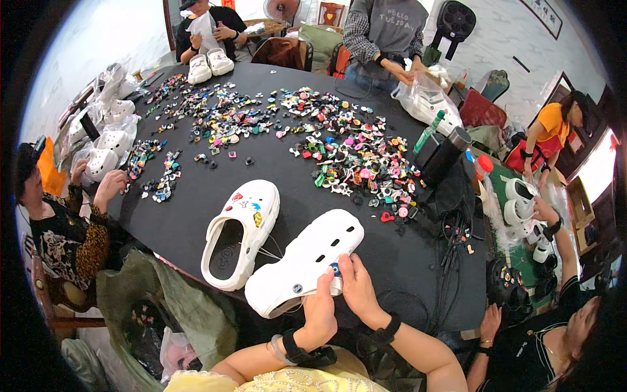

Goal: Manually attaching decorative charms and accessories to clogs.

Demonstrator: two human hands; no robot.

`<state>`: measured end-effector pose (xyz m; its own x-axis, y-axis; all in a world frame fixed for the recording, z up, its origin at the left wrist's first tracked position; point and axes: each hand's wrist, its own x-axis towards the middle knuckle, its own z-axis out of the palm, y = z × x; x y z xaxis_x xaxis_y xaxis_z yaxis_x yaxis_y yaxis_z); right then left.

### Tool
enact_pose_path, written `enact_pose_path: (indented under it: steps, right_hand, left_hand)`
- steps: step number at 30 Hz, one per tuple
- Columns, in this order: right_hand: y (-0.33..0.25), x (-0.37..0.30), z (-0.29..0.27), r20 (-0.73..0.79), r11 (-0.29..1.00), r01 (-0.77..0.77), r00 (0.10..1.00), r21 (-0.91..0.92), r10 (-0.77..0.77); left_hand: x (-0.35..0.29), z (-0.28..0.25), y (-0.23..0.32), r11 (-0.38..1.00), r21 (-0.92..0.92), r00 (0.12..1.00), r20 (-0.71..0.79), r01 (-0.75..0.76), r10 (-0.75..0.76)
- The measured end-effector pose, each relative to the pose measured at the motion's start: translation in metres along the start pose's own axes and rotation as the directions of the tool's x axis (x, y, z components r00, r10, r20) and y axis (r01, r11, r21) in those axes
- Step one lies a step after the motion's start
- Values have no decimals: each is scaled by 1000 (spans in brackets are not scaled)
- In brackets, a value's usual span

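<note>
Head view: both hands (338,294) grip white clog (304,261) sole-up, long axis diagonal, toe upper-right.

Clear plastic bags at the table's far sides, and one framed sign on the wall.

A crumpled clear plastic bag (423,99) lies at the far right edge of the round black table (261,163), held open by a person standing there. More clear plastic bags (98,140), each with white clogs inside, are heaped at the far left edge. A dark-framed rectangular wall sign (542,16) hangs far right, its face too small to make out.
</note>
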<state>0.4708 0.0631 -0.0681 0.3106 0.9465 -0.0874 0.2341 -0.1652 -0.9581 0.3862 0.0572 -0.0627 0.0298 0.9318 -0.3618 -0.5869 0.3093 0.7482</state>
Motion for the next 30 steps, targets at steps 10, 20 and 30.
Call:
enact_pose_path:
  steps: [10,20,30]
  right_hand:
    - [0,-6,9,-112,994,99,988,-47,-104]
    - [2,-4,9,-117,995,102,988,-23,-104]
    - [9,-2,10,-132,979,191,971,-64,-198]
  left_hand:
    - [1,4,8,996,-69,997,-39,56,-59]
    - [3,0,7,988,-105,993,-23,111,-114]
    - [5,0,10,986,-117,993,-8,116,-118]
